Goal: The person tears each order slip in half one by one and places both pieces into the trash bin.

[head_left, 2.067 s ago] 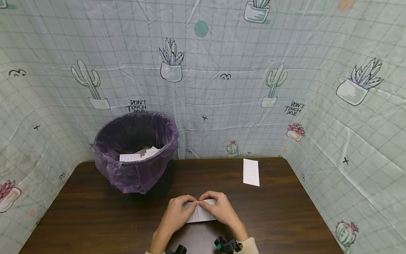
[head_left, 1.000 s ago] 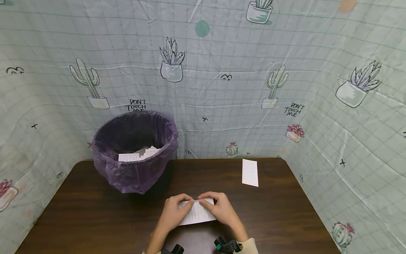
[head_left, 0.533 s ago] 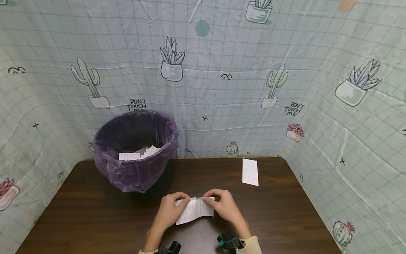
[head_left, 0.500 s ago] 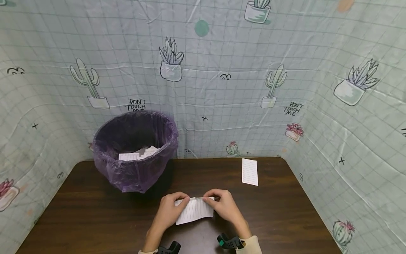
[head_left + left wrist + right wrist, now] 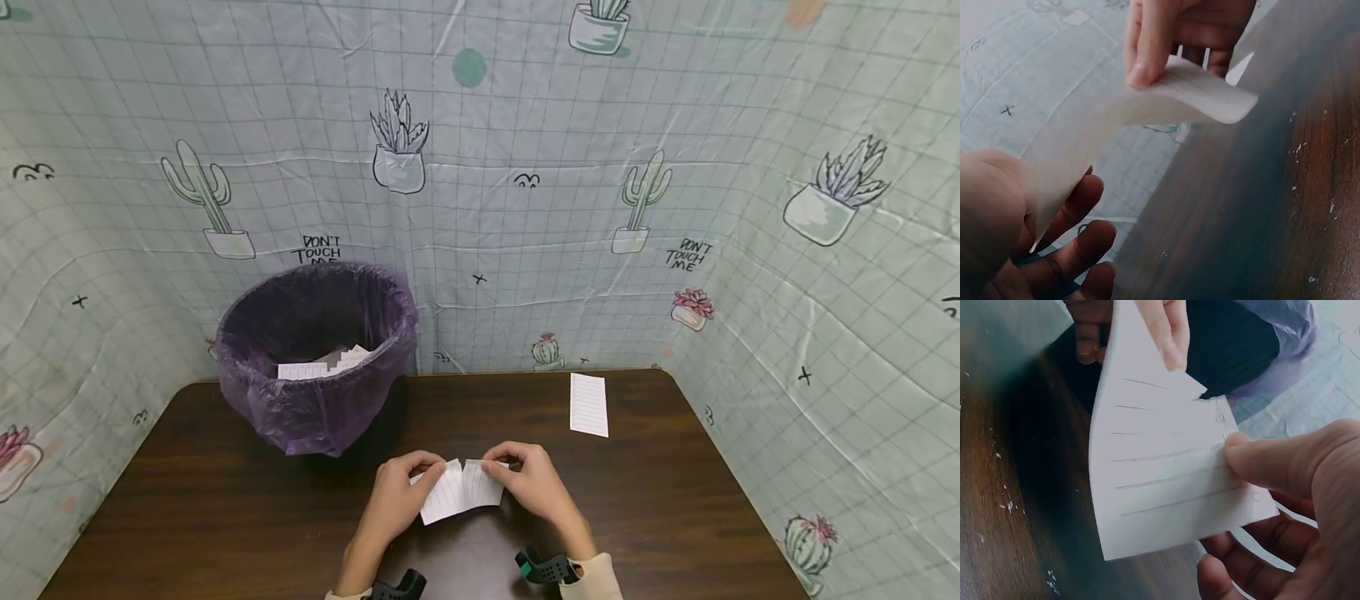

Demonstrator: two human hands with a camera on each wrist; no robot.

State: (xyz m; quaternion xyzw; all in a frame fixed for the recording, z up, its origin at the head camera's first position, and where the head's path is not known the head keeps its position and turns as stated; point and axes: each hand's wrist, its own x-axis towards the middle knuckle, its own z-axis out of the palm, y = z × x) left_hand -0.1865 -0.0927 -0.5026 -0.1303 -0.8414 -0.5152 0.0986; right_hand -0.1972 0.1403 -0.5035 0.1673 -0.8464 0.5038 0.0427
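Observation:
Between both hands is a small sheet of lined paper (image 5: 450, 496), split by a tear that starts at its far edge. My left hand (image 5: 399, 492) pinches the left part near the top, thumb on the face toward me. My right hand (image 5: 531, 485) pinches the right part in the same way. In the right wrist view the lined paper (image 5: 1147, 462) bends, with the short notch of the tear between the two hands and its lower side still in one piece. Seen from the left wrist, the paper (image 5: 1197, 97) curls above the table.
A bin with a purple bag liner (image 5: 322, 417) stands at the back left, with several pieces of lined paper (image 5: 302, 371) inside. Another lined sheet (image 5: 589, 406) lies at the back right of the brown table (image 5: 645, 517). Small white scraps (image 5: 1009, 503) dot the tabletop. Patterned cloth surrounds the table.
Both hands have moved apart from the paper's middle. A notch has opened at its far edge and deepened into a tear. The other sheet and the bin stay in place.

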